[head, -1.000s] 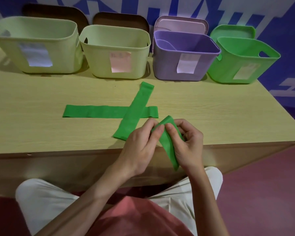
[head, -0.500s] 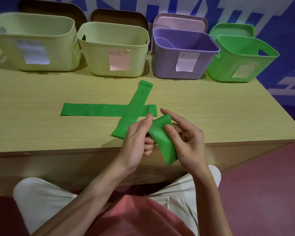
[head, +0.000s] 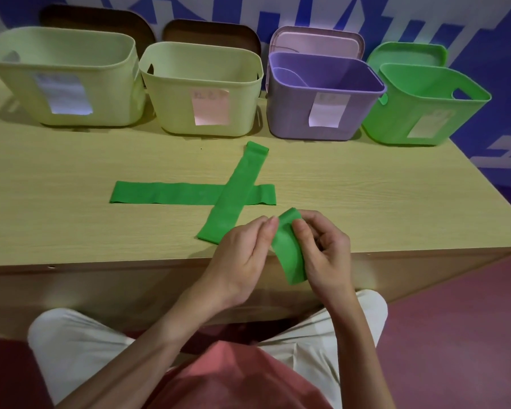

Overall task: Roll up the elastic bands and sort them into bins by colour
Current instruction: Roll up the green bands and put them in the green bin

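Your left hand [head: 242,255] and right hand [head: 325,255] are pinching a green band [head: 288,255], its top curling over, tail drooping toward six o'clock.

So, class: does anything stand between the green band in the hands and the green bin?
Nothing visible does. Both hands hold the band at the table's near edge; the green bin is at the far right, its top open, with bare table between.

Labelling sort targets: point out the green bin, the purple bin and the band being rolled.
green bin [head: 396,119], head view, front wall
purple bin [head: 289,113], head view, front wall
band being rolled [head: 288,255], head view, hanging middle
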`<state>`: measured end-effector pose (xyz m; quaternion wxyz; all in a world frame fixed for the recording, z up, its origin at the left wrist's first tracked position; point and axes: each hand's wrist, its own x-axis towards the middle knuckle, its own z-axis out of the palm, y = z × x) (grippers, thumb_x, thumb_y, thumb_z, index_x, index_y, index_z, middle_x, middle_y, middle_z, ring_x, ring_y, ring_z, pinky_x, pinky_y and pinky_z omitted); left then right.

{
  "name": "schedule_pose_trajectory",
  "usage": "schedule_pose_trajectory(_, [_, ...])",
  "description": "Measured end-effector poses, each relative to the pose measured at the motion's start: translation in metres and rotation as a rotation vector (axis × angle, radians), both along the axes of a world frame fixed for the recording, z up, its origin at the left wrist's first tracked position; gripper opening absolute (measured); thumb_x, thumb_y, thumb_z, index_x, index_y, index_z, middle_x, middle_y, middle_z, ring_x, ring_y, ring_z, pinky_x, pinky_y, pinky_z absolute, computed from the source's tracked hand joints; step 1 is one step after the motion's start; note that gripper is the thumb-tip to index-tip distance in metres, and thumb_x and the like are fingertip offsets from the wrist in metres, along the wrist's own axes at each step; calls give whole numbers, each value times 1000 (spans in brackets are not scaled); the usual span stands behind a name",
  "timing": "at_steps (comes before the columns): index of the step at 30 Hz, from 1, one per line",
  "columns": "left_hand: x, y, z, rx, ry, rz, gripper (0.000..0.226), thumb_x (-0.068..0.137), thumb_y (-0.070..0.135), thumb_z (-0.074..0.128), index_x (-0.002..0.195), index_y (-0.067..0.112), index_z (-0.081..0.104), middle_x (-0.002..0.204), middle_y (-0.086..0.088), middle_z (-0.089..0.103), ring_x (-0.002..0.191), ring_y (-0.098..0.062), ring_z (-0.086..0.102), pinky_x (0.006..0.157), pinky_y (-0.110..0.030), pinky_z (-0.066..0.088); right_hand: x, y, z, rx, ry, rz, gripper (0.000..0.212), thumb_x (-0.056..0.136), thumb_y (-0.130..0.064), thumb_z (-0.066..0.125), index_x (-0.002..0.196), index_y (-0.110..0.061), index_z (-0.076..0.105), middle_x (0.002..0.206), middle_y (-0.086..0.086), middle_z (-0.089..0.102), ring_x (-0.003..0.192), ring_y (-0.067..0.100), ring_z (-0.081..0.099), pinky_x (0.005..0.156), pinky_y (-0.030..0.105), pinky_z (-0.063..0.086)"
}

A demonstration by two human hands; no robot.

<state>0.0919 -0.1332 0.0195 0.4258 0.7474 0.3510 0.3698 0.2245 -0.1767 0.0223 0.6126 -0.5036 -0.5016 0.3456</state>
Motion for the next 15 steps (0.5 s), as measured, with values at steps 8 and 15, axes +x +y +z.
schedule_pose_trajectory(8, [4,-5,14,-606,-451,-106,36,89,40,36,63,15,29,45,11,21,35,-3,16,38,-15,12,3,-3,-3,0,22,29,33,88,-14,60,121,-17,63,70,29,57,63,18,49,57,23,41])
schedule_pose_trajectory(15, [4,-4,15,-691,-385,-144,43,89,45,35,59,15,32,46,7,20,37,-5,14,41,-16,11,2,-3,-2,44,-44,-5,16,91,-4,55,97,-14,66,74,-17,68,66,-5,58,60,9,41])
